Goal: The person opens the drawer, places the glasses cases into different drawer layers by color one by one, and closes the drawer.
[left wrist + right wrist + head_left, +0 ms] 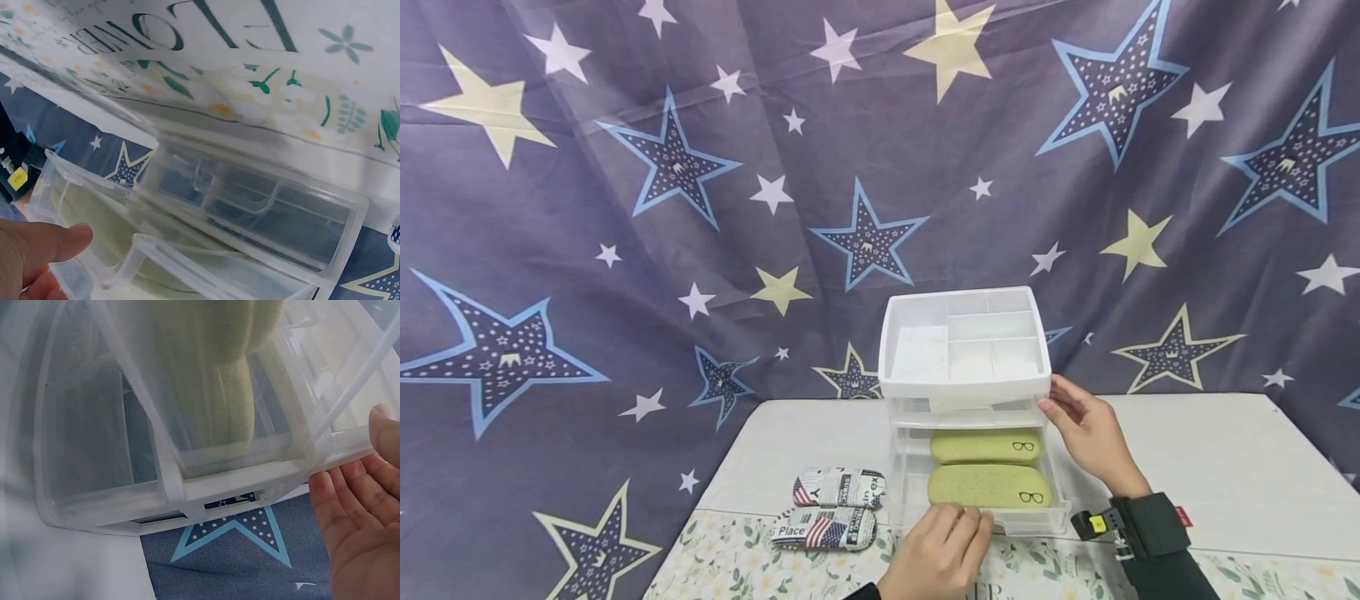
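Note:
A white storage box (pixel 964 387) with clear drawers stands on the table, its top tray divided into compartments. One clear drawer (pixel 912 492) is pulled out toward me, holding a green glasses case (pixel 988 487) in front and another green glasses case (pixel 985 447) behind it. My left hand (pixel 942 550) is at the drawer's front edge; in the left wrist view its thumb (pixel 65 242) lies along the front panel. My right hand (pixel 1093 433) grips the upper right side of the box, the thumb at the front and the fingers (pixel 356 494) round the side.
Left of the box lie two newspaper-print glasses cases (pixel 825 528), one behind the other. A floral cloth (pixel 730 550) covers the table's near part, with the white tabletop (pixel 1195 458) beyond. A star-patterned curtain (pixel 760 242) hangs behind the table.

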Tool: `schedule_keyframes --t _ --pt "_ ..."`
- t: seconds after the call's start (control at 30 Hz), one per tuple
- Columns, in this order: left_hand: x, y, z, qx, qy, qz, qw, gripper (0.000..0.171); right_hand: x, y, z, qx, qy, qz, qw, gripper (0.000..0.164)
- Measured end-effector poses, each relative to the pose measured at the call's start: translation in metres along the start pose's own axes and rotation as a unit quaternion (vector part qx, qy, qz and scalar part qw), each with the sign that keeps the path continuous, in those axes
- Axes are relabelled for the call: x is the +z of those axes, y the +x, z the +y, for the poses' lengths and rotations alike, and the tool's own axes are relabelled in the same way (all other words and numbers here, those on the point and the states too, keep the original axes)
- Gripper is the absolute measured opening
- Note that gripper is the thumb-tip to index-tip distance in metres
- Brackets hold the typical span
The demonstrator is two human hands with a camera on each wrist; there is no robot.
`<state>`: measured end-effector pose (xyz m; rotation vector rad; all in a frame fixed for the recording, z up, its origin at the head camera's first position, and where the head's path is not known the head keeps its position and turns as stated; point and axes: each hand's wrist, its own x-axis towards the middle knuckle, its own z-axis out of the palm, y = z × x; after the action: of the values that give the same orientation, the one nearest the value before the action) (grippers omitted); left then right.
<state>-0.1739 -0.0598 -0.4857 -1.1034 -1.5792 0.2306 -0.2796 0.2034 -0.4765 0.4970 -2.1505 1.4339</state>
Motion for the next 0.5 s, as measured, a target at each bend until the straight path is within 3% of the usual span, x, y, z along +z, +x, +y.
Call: schedule_keyframes --t 0.27,0.5 --pt "-0.004 0.013 -0.007 0.004 0.028 0.011 0.9995 0.030 0.000 0.001 0.000 -0.002 0.011 -0.003 1.000 0.048" --pt "-0.003 0.014 -0.008 0.006 0.026 0.015 0.9995 0.029 0.000 0.000 0.001 -0.001 0.008 -0.004 1.000 0.048"
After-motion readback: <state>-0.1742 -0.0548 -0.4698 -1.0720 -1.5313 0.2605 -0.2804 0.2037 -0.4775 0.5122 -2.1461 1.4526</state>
